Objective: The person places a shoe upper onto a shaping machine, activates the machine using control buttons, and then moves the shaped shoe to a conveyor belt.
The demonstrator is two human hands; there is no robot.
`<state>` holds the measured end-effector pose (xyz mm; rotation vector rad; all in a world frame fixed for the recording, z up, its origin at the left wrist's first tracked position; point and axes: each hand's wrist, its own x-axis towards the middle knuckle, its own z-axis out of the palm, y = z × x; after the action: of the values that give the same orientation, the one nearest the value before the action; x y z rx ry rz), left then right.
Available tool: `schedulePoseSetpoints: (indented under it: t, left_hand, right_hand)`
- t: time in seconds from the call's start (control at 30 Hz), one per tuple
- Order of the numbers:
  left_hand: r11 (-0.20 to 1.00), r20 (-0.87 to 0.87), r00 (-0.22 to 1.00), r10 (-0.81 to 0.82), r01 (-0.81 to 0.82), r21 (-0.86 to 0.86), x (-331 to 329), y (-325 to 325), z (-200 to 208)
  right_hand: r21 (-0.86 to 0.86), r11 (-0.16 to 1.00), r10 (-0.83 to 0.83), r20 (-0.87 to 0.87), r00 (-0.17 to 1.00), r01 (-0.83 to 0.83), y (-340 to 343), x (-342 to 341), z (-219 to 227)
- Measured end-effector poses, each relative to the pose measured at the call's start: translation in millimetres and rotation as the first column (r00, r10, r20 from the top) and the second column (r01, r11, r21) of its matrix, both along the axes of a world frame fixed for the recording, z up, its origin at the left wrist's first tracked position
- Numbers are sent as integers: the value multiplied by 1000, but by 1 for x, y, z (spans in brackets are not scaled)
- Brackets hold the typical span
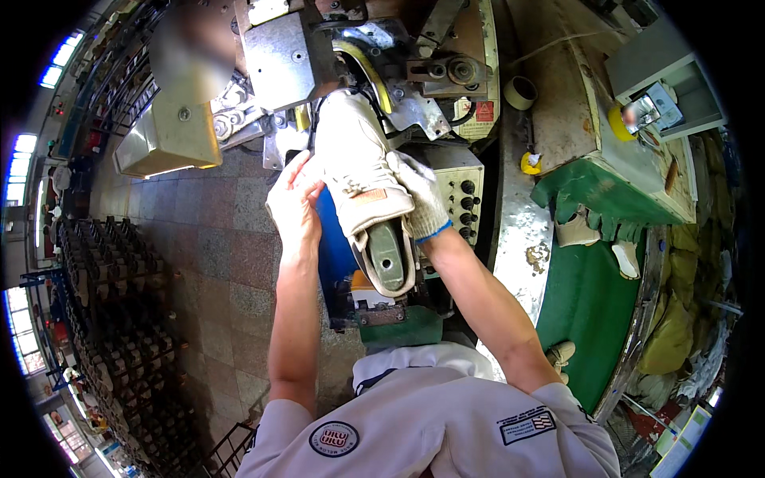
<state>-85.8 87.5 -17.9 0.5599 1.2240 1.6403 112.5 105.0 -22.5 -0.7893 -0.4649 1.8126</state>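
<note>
A cream shoe upper [351, 151], stretched over a green shoe last [388, 259], lies with its toe pointing into a metal shoe-making machine [279, 60]. Its heel end faces me, and the hole in the last shows there. My right hand [422, 199], in a white knitted glove with a blue cuff, is wrapped round the right side of the shoe near the ankle opening. Along the left side, my bare left hand [296, 199] has its fingers stretched out and apart, close to the shoe. Whether those fingertips touch it I cannot tell. The machine covers the toe tip.
A control box with black knobs [468, 203] stands right of the shoe. Further right runs a green conveyor belt [582, 334] carrying shoe parts, beside a metal edge. A tape roll [520, 92] lies on the machine side. Racks of dark shoes [119, 303] stand at left.
</note>
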Motion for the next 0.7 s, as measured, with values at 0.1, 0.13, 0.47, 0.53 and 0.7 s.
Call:
schedulePoseSetpoints:
  t: [0.1,0.13,0.47,0.53,0.7]
  left_hand:
    - [1000,26,1000,-17,18,-18,5,1,-10]
    - [998,43,998,-42,44,-51,10,-3,-16]
    - [964,206,947,-247,262,-49,32,-26,-42]
    - [961,182,949,-259,273,-56,24,-25,-57]
    - [961,176,947,-268,275,-16,24,-23,-74]
  right_hand:
    - [6,998,-56,-9,998,56,14,-12,-8]
    - [-10,998,-55,-55,997,55,17,-15,-17]
    - [4,993,-121,87,989,121,18,-32,-38]
    - [-46,992,-109,107,988,114,10,-35,-39]
    - [-86,985,-142,72,987,148,3,-37,-55]
